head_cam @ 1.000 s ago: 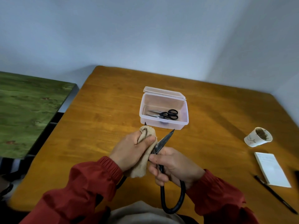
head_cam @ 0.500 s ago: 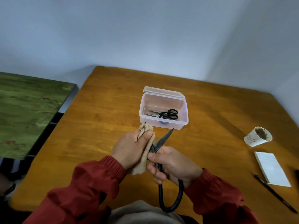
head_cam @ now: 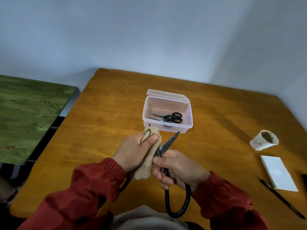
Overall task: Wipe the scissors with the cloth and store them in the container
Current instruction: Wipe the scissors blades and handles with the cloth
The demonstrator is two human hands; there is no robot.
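From the head camera, a clear plastic rectangular container (head_cam: 167, 128) stands open on the orange-brown wooden table (head_cam: 106, 117), its lid (head_cam: 167, 95) folded back on the far side. A small pair of black-handled scissors (head_cam: 171, 117) lies flat inside it.

Just in front of the container, above the table, both hands are busy and close together. The left hand (head_cam: 132, 150) grips a beige, fuzzy cloth (head_cam: 147, 166), thumb pressed on top of the fold. The cloth is wrapped round one blade of a large pair of dark iron scissors with long black looped handles (head_cam: 168, 143). That blade's tip pokes out of the cloth, right by the container's near wall. The other blade is bare and points toward the container's near right corner. The right hand (head_cam: 176, 170) is clamped round the shank just below the pivot, and one handle loop hangs down toward the person's lap. Both sleeves are dark red.

Well right of the container sits a tilted, stained white paper cup (head_cam: 264, 140). Nearer the person than the cup lie a white notepad (head_cam: 279, 173) and a black pen (head_cam: 282, 198). Far left of the container is a green mottled surface (head_cam: 28, 113).
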